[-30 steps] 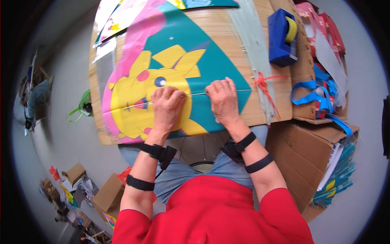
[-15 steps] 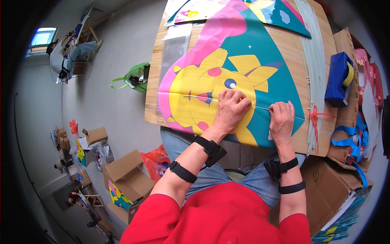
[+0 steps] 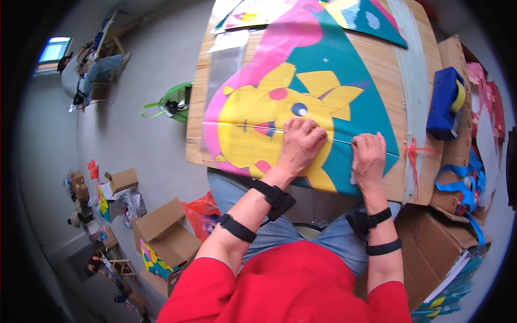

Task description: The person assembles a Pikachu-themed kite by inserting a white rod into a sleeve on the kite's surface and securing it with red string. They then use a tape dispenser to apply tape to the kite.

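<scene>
A kite sail (image 3: 318, 102) of thin sheet, teal and pink with a big yellow cartoon animal, lies across a wooden table and overhangs its near edge. Over the animal's face runs a thin pale rod (image 3: 340, 141), roughly from left to right. My left hand (image 3: 302, 144) has its fingers closed on the rod beside the printed mouth. To its right, on the teal part near the sail's corner, my right hand (image 3: 369, 161) pinches the same rod. Fingertips of both hands are partly hidden by the knuckles.
A bundle of thin white rods (image 3: 413, 91) tied with red string (image 3: 413, 156) lies along the table's right side. Beyond it stands a blue tape dispenser (image 3: 444, 105). More printed sheets (image 3: 371, 24) lie at the far edge. Cardboard boxes (image 3: 167, 226) and a green bag (image 3: 175, 102) are left of the table.
The whole view has shifted slightly, so everything sits a little further left. Both hands keep their grip at about the same places on the rod.
</scene>
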`<act>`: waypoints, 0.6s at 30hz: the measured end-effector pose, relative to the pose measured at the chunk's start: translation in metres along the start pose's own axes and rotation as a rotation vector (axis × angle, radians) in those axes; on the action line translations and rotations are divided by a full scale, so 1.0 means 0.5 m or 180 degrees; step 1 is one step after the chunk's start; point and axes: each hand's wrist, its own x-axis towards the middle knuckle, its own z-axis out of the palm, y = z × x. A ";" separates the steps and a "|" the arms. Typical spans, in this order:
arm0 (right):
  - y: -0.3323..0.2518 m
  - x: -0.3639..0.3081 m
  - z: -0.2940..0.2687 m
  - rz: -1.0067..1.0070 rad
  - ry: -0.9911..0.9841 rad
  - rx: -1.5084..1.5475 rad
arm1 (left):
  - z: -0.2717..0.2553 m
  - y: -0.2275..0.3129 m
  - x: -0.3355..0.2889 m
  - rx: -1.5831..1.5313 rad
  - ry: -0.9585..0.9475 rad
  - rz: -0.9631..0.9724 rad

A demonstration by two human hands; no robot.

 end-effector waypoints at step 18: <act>0.013 -0.010 0.008 0.0053 -0.0057 0.0052 | -0.016 0.019 0.013 0.0112 -0.0287 -0.0002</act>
